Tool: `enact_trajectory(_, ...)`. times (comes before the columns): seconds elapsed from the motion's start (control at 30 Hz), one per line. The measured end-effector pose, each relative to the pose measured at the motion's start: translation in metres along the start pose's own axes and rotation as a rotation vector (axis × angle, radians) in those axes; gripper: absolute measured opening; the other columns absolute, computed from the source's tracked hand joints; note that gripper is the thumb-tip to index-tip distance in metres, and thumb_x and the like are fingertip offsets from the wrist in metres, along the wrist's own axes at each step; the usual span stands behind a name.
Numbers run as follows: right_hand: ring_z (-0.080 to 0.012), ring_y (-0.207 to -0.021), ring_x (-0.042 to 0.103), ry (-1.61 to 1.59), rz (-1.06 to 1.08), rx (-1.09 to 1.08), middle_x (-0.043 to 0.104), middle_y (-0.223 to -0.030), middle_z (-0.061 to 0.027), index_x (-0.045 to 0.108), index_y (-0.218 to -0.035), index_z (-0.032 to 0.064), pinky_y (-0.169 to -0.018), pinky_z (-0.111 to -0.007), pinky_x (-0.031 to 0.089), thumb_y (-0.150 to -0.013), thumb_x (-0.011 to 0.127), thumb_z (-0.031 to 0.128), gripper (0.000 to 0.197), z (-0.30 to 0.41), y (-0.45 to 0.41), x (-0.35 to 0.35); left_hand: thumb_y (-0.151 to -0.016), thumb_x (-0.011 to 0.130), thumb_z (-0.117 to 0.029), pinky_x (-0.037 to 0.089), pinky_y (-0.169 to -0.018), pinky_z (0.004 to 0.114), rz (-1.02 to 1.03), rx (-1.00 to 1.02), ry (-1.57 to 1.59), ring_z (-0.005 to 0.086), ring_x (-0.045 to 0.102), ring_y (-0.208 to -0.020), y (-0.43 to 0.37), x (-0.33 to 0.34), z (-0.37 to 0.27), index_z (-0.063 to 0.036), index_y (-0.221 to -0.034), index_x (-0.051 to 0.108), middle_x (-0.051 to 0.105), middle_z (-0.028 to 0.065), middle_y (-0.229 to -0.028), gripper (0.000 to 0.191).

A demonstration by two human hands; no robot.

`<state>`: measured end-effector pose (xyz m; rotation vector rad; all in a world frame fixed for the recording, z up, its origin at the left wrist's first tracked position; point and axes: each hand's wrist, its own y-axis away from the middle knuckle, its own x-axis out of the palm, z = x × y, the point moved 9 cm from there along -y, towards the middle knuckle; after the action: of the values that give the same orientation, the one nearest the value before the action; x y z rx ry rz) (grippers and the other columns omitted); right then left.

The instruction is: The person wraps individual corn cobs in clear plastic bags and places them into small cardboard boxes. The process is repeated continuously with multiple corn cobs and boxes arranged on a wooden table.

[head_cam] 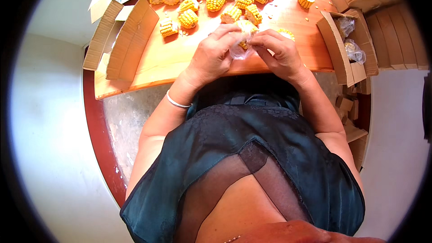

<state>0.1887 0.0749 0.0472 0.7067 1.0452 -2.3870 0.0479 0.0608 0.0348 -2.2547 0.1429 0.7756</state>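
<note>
Between my hands, over the front edge of the wooden table, is a clear plastic bag with a piece of corn cob in or just behind it. My left hand grips the bag's left side, its fingers curled. My right hand pinches the bag's right side between thumb and fingers. Just beyond my hands lie many cut yellow corn cob pieces, some touching each other. One piece lies apart at the right. Another is partly hidden behind my right hand.
An open cardboard box stands at the table's left. At the right edge, another open box holds bagged corn pieces. Stacked cardboard boxes stand beyond it. Loose kernels are scattered on the table. More cardboard lies low at the right.
</note>
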Motion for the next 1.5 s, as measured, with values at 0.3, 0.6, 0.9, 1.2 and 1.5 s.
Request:
enact_trajectory(0.3,-0.0336,-0.107,0.063,0.28,0.024,-0.001,0.055,-0.126,-0.0148,0.05,-0.136,0.0129,-0.084,-0.04,0.055,-0.066,0.085,0.02,0.078,0.005,-0.011,0.004,-0.071,0.069,-0.001,0.053,-0.082,0.041,-0.015,0.159,-0.118,0.0332,0.063,-0.095,-0.002,0.006,-0.029,-0.0042,-0.092,0.064,0.065,0.0131,-0.104,0.022)
enact_trajectory(0.6,-0.0365,-0.1,0.063,0.359,-0.09,0.169,0.057,-0.119,-0.0144,0.056,-0.121,0.0115,-0.081,-0.042,0.056,-0.073,0.08,0.024,0.056,-0.028,-0.01,0.021,-0.071,0.06,0.007,0.055,-0.075,0.036,-0.18,-0.06,0.098,0.0327,0.064,-0.087,0.011,-0.011,-0.01,-0.0028,-0.097,0.065,0.063,0.0164,-0.104,0.028)
enact_trajectory(0.9,-0.0342,-0.118,0.056,-0.143,-0.148,0.021,0.059,-0.121,-0.0177,0.056,-0.122,0.0035,-0.1,-0.038,0.046,-0.074,0.082,0.011,0.054,-0.003,-0.005,0.008,-0.094,0.064,-0.015,0.054,-0.065,0.025,0.046,-0.708,1.067,0.0105,0.063,-0.079,0.008,0.038,0.025,-0.0013,-0.136,0.045,0.063,0.0067,-0.1,0.048)
enact_trajectory(1.2,-0.0334,-0.102,0.061,0.379,-0.145,0.017,0.063,-0.107,-0.0164,0.055,-0.124,0.0041,-0.087,-0.042,0.051,-0.067,0.085,0.037,0.073,0.055,-0.006,-0.077,-0.087,0.069,-0.005,0.053,-0.086,0.028,0.075,-0.457,0.661,0.0154,0.062,-0.1,-0.042,0.034,-0.019,0.0015,-0.133,0.047,0.06,0.0102,-0.116,0.051)
enact_trajectory(1.5,-0.0327,-0.093,0.068,0.428,-0.121,0.321,0.067,-0.103,-0.0182,0.055,-0.122,-0.0008,-0.08,-0.038,0.055,-0.076,0.077,0.026,0.057,0.027,0.036,-0.154,-0.087,0.071,-0.004,0.054,-0.075,0.026,0.303,-0.357,1.021,0.0142,0.061,-0.096,-0.089,0.096,-0.079,-0.0036,-0.146,0.034,0.056,0.0135,-0.12,0.069)
